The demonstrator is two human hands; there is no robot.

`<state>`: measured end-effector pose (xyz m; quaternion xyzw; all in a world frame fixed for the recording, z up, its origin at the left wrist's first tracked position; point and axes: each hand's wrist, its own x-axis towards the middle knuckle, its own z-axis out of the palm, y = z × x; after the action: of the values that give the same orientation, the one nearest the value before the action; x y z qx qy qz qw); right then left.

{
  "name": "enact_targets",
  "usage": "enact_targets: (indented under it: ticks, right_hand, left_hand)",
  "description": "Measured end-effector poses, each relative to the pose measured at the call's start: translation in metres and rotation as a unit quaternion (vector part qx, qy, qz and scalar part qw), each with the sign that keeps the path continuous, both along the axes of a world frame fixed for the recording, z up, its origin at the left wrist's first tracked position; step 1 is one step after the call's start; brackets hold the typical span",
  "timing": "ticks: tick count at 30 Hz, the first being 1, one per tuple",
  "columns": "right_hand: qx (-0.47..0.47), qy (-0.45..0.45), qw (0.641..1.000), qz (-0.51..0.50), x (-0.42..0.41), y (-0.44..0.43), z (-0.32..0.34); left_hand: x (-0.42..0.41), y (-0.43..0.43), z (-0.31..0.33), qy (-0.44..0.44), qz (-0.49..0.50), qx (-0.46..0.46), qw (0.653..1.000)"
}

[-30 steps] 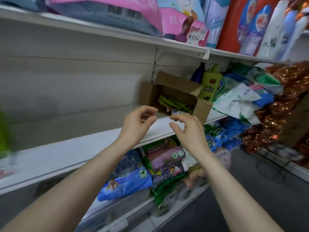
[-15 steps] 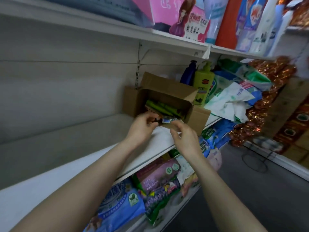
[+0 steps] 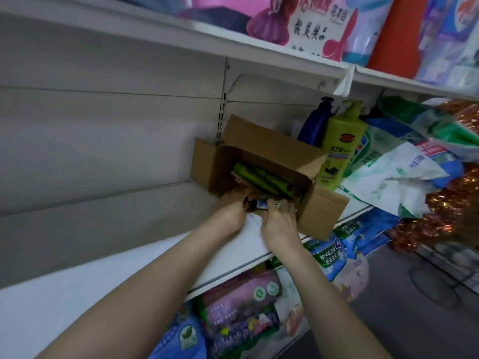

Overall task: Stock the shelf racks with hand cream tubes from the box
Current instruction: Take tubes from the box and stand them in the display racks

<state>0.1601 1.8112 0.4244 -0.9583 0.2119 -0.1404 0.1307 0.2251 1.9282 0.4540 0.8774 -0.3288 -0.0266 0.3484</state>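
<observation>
White shelf [image 3: 124, 270] | cardboard box [image 3: 322, 216] on it | grey floor [image 3: 404, 330]

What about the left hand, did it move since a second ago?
Yes. The left hand moved forward to the cardboard box. It hung short of the box before; now its fingers reach into the opening.

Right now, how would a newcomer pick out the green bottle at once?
Start at the white middle shelf, where an open cardboard box sits. The green bottle stands upright just right of the box. It is lime green with a pump top, while the pump bottle behind it is dark blue.
</observation>
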Motion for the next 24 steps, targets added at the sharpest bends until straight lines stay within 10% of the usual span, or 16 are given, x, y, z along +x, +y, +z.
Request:
enact_targets:
  ticks: [10,24]
  right_hand:
    - [0.105,-0.149,0.979,0.091,-0.004,-0.007,-0.003]
    - [0.162,-0.067,0.971,0.165,0.0,0.013,0.013]
  left_hand:
    - [-0.004,0.003,-0.004,-0.042,0.065,0.016,0.997]
    - [-0.039,0.061,-0.018,-0.072,0.23,0.069,0.968]
